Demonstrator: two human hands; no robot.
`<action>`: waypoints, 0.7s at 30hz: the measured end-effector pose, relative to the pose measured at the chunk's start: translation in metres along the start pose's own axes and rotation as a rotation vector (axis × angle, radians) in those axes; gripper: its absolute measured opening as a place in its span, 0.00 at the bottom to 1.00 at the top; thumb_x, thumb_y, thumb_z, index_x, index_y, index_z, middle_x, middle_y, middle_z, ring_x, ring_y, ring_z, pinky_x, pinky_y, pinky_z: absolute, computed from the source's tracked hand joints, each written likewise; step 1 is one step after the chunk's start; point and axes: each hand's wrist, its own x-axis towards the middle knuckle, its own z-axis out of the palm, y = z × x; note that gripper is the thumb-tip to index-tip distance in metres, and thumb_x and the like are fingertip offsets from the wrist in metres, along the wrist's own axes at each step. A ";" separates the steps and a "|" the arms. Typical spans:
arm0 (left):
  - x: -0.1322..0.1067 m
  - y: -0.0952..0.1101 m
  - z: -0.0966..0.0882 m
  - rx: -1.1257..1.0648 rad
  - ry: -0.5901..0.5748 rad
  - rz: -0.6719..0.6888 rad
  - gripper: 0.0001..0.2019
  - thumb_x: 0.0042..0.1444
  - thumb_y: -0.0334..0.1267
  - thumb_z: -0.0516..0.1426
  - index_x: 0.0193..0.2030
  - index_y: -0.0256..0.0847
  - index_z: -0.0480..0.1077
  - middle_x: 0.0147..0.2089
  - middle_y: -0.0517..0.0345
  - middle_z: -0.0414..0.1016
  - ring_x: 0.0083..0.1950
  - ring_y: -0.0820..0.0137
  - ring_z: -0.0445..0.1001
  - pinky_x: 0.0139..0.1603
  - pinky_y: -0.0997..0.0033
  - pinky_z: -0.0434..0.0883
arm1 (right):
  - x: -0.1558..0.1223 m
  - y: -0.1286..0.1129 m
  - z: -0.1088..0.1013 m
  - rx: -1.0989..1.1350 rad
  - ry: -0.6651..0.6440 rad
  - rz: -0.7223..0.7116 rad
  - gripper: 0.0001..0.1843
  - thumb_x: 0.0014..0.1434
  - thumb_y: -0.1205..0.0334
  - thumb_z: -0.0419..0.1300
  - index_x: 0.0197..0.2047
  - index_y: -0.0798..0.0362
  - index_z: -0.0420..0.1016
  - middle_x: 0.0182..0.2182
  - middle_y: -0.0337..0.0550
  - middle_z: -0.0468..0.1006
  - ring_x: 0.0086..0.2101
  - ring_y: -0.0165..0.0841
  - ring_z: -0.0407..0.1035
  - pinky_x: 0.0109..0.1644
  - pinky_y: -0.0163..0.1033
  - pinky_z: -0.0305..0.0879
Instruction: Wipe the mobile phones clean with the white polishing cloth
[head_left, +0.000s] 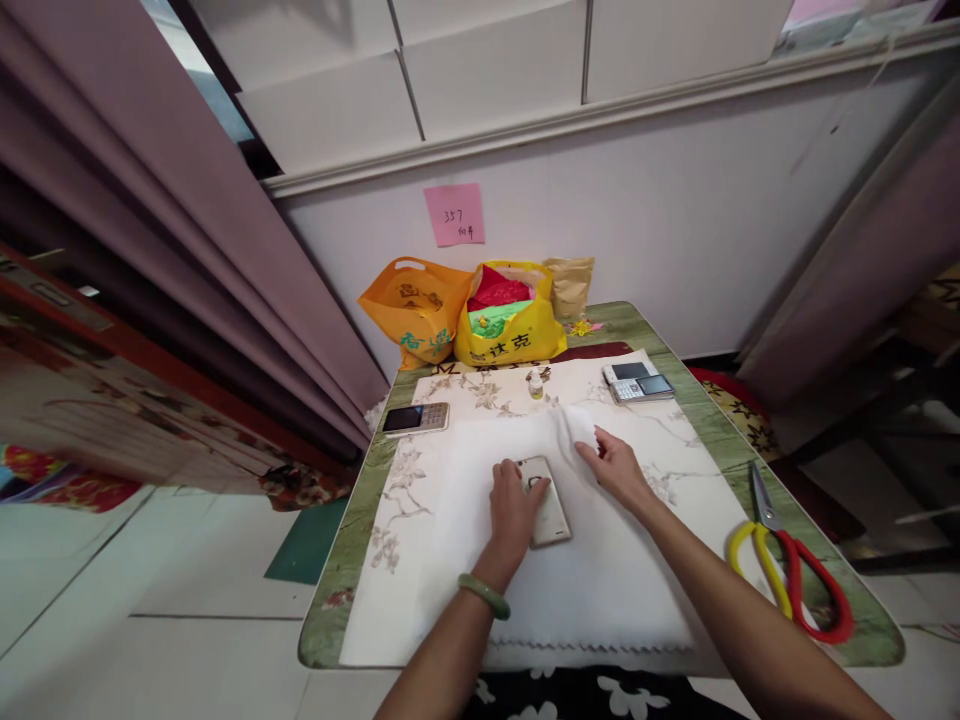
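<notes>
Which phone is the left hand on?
The pale phone mid-table, on the white sheet: the left hand touches it. The keypad phone at left and phones at right lie untouched.

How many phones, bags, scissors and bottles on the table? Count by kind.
Phones: 4 (pale phone at the left hand; keypad phone on the left; white phone and silver keypad phone on the right)
Bags: 3 (orange bag, yellow bag, brown pouch)
Scissors: 1 pair
Bottles: 1 small bottle
Total: 9
</notes>
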 end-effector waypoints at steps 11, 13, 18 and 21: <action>0.000 -0.018 -0.009 -0.240 -0.153 0.361 0.08 0.52 0.25 0.55 0.33 0.42 0.69 0.38 0.59 0.68 0.40 0.70 0.69 0.43 0.71 0.66 | -0.028 0.013 0.007 -0.362 -0.164 -0.365 0.13 0.58 0.64 0.51 0.32 0.51 0.77 0.27 0.39 0.70 0.27 0.28 0.64 0.32 0.32 0.56; 0.001 -0.019 -0.009 -0.245 -0.157 0.416 0.08 0.52 0.23 0.54 0.31 0.41 0.69 0.36 0.59 0.70 0.41 0.70 0.69 0.44 0.70 0.66 | -0.040 0.011 -0.001 -0.414 -0.313 -0.417 0.16 0.59 0.63 0.52 0.46 0.45 0.78 0.33 0.39 0.73 0.30 0.28 0.67 0.35 0.32 0.59; 0.000 -0.023 -0.007 -0.165 -0.140 0.500 0.07 0.55 0.25 0.56 0.35 0.41 0.72 0.37 0.57 0.75 0.43 0.66 0.68 0.46 0.66 0.67 | -0.057 0.001 -0.011 -0.394 -0.470 -0.432 0.15 0.64 0.50 0.52 0.47 0.40 0.79 0.45 0.39 0.73 0.31 0.26 0.69 0.39 0.33 0.62; -0.004 -0.025 -0.005 -0.122 -0.119 0.471 0.08 0.57 0.27 0.55 0.37 0.42 0.73 0.36 0.57 0.76 0.43 0.65 0.68 0.46 0.66 0.68 | -0.055 -0.003 0.001 -0.388 -0.435 -0.363 0.12 0.63 0.51 0.55 0.42 0.41 0.79 0.45 0.38 0.73 0.32 0.26 0.70 0.39 0.33 0.63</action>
